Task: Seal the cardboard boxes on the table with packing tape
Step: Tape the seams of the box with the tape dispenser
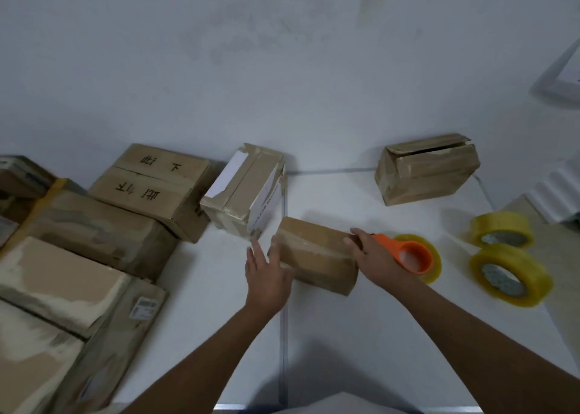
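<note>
A small brown cardboard box lies on the white table in front of me, with a strip of clear tape along its top. My left hand rests against the box's left end, fingers straight and thumb on top. My right hand grips an orange tape dispenser carrying a yellowish tape roll, held at the box's right end.
Two spare yellow tape rolls lie to the right. A partly open box sits at the back right. A taped box stands just behind the small one. Several stacked boxes fill the left side.
</note>
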`<state>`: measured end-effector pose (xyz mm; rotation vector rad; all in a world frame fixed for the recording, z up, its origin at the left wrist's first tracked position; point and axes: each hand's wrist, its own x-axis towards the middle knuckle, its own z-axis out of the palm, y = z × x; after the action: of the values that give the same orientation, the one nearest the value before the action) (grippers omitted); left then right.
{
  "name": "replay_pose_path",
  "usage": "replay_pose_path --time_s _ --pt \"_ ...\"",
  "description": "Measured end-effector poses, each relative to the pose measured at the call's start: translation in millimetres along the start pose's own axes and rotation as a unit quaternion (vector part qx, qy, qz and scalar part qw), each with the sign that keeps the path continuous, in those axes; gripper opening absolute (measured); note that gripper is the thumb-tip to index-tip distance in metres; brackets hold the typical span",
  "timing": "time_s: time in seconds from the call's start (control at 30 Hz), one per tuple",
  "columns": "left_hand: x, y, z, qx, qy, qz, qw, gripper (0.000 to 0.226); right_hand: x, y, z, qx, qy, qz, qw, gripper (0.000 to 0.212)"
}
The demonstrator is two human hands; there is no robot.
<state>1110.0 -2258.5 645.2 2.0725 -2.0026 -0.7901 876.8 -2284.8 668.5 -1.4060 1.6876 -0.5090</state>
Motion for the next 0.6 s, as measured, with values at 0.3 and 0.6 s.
replay_pose_path --time_s 0.3,0.6 --pt "26.8 16.8 0.7 -0.363 -0.074 0.003 0.929 0.071 -37.4 24.3 16.8 0.061 0.082 0.006 0.995 0.027" --pt "15.4 27.8 19.1 0.025 -0.018 0.224 0.974 0.066 -47.0 46.8 8.5 0.055 0.094 0.061 0.992 0.034"
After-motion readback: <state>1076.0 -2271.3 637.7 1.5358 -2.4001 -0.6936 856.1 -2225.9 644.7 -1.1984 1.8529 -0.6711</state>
